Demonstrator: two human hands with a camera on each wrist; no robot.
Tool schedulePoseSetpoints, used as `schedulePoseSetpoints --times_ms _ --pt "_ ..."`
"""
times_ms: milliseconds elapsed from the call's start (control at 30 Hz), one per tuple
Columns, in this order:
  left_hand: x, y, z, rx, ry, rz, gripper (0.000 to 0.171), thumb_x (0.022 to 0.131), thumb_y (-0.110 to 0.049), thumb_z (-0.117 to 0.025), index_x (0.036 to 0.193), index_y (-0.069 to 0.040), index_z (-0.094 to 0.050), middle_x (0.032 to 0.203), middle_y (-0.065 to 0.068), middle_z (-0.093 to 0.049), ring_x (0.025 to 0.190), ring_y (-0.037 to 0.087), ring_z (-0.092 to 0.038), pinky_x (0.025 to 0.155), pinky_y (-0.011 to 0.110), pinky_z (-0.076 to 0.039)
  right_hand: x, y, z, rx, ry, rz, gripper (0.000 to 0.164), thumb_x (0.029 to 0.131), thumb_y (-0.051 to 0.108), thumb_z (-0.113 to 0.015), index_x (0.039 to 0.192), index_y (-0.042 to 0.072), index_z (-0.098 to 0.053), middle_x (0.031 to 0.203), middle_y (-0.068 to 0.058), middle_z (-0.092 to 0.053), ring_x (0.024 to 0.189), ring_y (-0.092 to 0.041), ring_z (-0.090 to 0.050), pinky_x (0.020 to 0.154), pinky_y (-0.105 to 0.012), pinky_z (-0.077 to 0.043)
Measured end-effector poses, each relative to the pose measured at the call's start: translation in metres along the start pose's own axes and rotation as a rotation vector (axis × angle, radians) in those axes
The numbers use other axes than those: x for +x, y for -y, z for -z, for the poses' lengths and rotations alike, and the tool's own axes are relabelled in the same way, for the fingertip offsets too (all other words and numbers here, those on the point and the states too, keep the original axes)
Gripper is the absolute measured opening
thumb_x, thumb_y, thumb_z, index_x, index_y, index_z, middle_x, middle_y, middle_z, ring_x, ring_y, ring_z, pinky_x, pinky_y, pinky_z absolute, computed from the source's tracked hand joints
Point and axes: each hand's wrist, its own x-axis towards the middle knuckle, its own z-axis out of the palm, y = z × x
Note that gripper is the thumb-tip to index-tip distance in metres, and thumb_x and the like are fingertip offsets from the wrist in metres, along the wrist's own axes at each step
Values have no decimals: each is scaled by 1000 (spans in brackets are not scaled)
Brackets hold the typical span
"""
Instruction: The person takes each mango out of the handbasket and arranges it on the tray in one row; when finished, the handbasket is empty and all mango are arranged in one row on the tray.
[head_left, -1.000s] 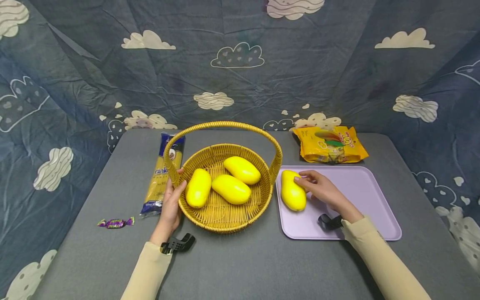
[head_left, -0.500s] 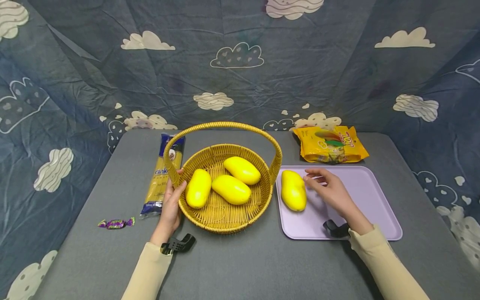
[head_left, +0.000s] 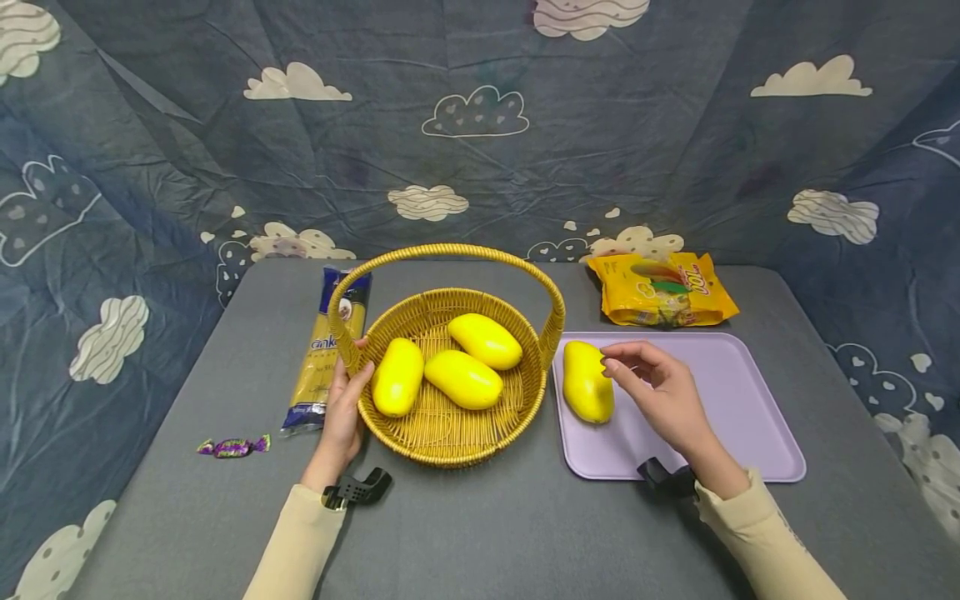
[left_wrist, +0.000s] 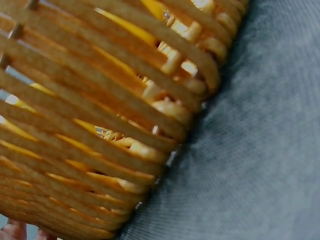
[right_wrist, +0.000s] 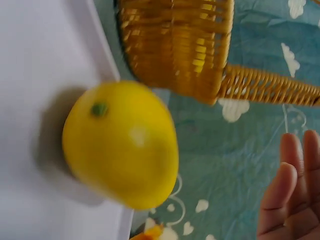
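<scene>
My left hand (head_left: 344,417) grips the left side of a golden wicker basket (head_left: 450,457), thumb at the rim and fingers partly hidden behind it. Inside the basket lie three yellow mangoes (head_left: 463,379). Another mango (head_left: 587,382) rests on the left part of a lilac tray (head_left: 720,354). Just right of that mango is my right hand (head_left: 667,400), its fingers loosely bent with nothing in them. From the right wrist view, a gap shows between these fingers (right_wrist: 280,187) and the mango. Wicker fills most of the left wrist view.
Behind the basket's left side lies a pasta packet (head_left: 311,383). A purple wrapped candy (head_left: 234,448) is at the left of the grey table (head_left: 495,542). Beyond the tray sits a yellow snack bag (head_left: 663,292). The basket's tall handle (head_left: 450,250) arches over it.
My right hand, at the tray's mango a second ago, has drawn off a little to the right and lifted. My left hand, the basket and the mangoes stay in place.
</scene>
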Motion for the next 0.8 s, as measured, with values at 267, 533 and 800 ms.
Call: schedulePoseSetpoints --times_ms 267,533,800 --pt "0 0 0 -1 -6 1 41 100 -15 -47 139 -13 -37 147 5 -29 133 19 -28 108 33 -20 -7 17 -12 80 20 168 22 85 -11 -62 106 -3 -64 99 -13 -65 84 -16 -61 77 -22 -47" --pt "-1 0 0 -9 -8 3 41 100 -16 -47 140 -12 -37 147 5 -30 133 20 -29 108 33 -21 -5 35 -28 76 115 218 25 84 -11 -64 105 3 -66 98 -6 -68 87 -17 -63 75 -26 -49" --pt "-1 1 1 -9 1 1 40 100 -16 -47 139 -13 -38 147 5 -30 133 20 -28 108 33 -21 1 51 -45 65 237 225 28 84 -7 -67 109 5 -66 102 -4 -68 91 -15 -61 77 -31 -50"
